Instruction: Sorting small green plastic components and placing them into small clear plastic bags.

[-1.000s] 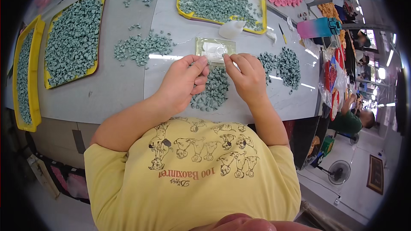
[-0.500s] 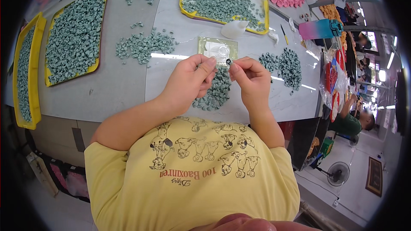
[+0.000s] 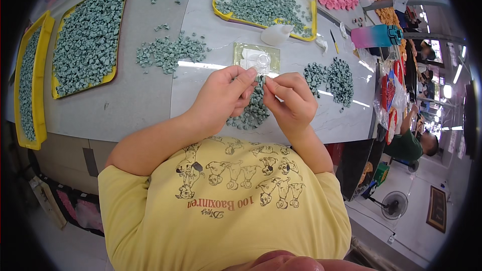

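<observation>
My left hand [image 3: 223, 93] is closed in a pinch over the table, thumb against the forefinger; whatever sits between them is hidden. Close beside it, my right hand [image 3: 292, 99] pinches a small grey-green piece [image 3: 261, 80] between thumb and forefinger, and the fingertips of both hands nearly meet there. Beneath them lies a heap of similar small green pieces [image 3: 252, 114], partly covered by the hands. Just beyond the fingers is a flat, clear-and-greenish square tray [image 3: 272, 53] with white paper and a small round clear dish [image 3: 262, 60] on it.
A white squeeze bottle [image 3: 276, 35] lies by a yellow-rimmed tray [image 3: 316, 12] of green pieces. More piles [image 3: 173, 54] [image 3: 340, 83] flank my hands. Two yellow trays [image 3: 125, 0] [image 3: 42, 83] stand left. A knife [image 3: 335, 41] and a pink-to-teal bottle [image 3: 376, 35] are right.
My right hand has moved slightly left and down toward my left hand, bringing the small piece close to the left fingertips. My left hand has hardly moved.
</observation>
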